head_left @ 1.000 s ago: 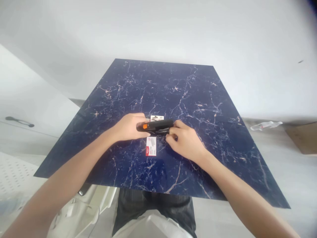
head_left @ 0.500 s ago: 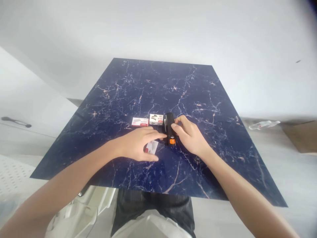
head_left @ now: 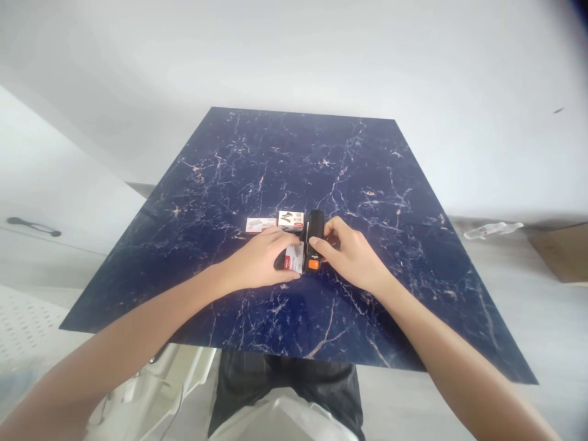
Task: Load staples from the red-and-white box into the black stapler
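Note:
My right hand (head_left: 351,252) grips a black stapler (head_left: 316,236) with an orange piece at its near end. Its thumb lies across the top and the fingers bend round the right side. My left hand (head_left: 261,258) holds a small white and red box (head_left: 294,257) between its thumb at the near end and its fingers at the far end. That box sits right against the stapler's left side. Just beyond are a white box with a dark clip-like picture (head_left: 291,219) and a flat white and red box (head_left: 260,225), the latter partly covered by my left hand.
The dark blue marble-patterned table (head_left: 275,165) reaches back to a pale wall. On the floor to the right are a clear plastic item (head_left: 493,230) and a cardboard box (head_left: 565,252). A white chair-like object (head_left: 160,386) stands below the table's near left edge.
My left hand has closed on the small box, which has turned straighter and moved right against the stapler. The right thumb has shifted left onto the stapler's top.

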Demonstrator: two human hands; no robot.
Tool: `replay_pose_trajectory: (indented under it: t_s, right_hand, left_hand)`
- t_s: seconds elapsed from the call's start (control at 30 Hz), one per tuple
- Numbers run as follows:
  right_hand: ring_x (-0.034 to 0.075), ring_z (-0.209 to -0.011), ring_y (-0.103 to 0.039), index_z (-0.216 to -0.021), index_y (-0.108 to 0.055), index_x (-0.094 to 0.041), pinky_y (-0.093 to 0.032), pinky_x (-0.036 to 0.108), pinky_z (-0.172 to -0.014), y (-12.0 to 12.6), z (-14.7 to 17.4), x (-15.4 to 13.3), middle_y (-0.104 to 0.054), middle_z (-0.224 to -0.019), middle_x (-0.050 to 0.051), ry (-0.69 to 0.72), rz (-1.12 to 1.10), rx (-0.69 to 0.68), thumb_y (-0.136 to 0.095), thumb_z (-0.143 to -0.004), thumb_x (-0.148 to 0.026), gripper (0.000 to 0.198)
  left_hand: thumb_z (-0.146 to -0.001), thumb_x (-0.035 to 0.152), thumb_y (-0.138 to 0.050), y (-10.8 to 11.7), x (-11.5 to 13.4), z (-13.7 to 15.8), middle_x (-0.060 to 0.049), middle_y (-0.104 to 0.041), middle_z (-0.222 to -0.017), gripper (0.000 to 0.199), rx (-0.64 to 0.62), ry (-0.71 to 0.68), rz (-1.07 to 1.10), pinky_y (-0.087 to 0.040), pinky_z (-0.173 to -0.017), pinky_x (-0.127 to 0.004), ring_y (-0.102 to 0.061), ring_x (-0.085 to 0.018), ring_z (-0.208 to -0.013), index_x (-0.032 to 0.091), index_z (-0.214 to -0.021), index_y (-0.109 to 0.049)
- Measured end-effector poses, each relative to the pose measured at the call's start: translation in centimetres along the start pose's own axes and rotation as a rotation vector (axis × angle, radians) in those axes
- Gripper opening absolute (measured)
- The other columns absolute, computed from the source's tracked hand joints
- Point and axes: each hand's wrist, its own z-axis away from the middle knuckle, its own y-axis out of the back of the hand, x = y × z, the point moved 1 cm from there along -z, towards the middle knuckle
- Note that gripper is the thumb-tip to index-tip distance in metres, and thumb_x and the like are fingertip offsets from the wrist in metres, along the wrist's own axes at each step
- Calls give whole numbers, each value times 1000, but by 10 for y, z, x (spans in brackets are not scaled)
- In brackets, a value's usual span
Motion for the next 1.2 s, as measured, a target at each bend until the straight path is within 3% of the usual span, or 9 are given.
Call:
replay_pose_trajectory:
  t_s: [0.3, 0.67, 0.77, 0.9, 1.0, 1.13, 1.2]
  right_hand:
    - [16, -62, -55, -86, -47, -25, -40, 30, -61, 2, -1, -1, -64, -74, -3, 30, 43, 9, -62, -95, -44, 26]
    - [16, -66, -57, -88, -47, -25, -42, 30, -62, 3, -1, 0, -64, -77, -4, 16, 33, -31, -61, -95, -46, 26]
    - [16, -66, -58, -88, -47, -25, -42, 31, -63, 4, 0, 0, -65, -78, -3, 24, 40, -32, -60, -96, -47, 26]
    - [16, -65, -57, -87, -48, -25, -40, 31, -62, 5, 0, -1, -64, -75, -4, 20, 66, -34, -61, -96, -48, 28]
    - [16, -62, -56, -87, -47, -26, -39, 30, -61, 5, 0, -2, -64, -73, -4, 11, 65, -45, -60, -97, -48, 28]
    - [16, -62, -56, -87, -47, -26, -39, 30, -60, 6, 0, -2, -64, -73, -4, 14, 59, -48, -60, -97, -48, 28]
    - [16, -61, -55, -88, -47, -26, -38, 30, -60, 6, 0, -2, -64, -72, -4, 15, 63, -50, -60, -97, -48, 28]
  left_hand:
    - [-91, 37, -80, -1, 0, 1, -12, -69, -130, 40, -23, -90, -65, -54, -103, -50, -61, -32, -122, 21, -124, -65]
    - [-90, 42, -80, -6, 1, 2, -13, -71, -130, 44, 29, -103, -117, -53, -106, -51, -62, -33, -125, 18, -124, -65]
    - [-92, 41, -74, 2, 2, 2, -13, -72, -127, 43, 110, -82, -119, -54, -104, -52, -63, -33, -120, 17, -127, -65]
    - [-91, 19, -60, 27, -13, 2, -11, -71, -131, 35, 213, -11, -208, -48, -108, -53, -60, -32, -123, 19, -125, -67]
    - [-88, 19, -62, 47, -33, 4, -11, -68, -133, 39, 63, 55, -267, -46, -108, -51, -59, -33, -126, 20, -126, -68]
    - [-88, 35, -72, 65, -42, 11, -6, -73, -110, 37, -133, 177, -162, -50, -78, -34, -69, -24, -91, 26, -124, -69]
    - [-84, 45, -79, 68, -37, 13, -3, -73, -98, 48, -203, 188, -100, -47, -67, -31, -69, -22, -77, 29, -127, -68]
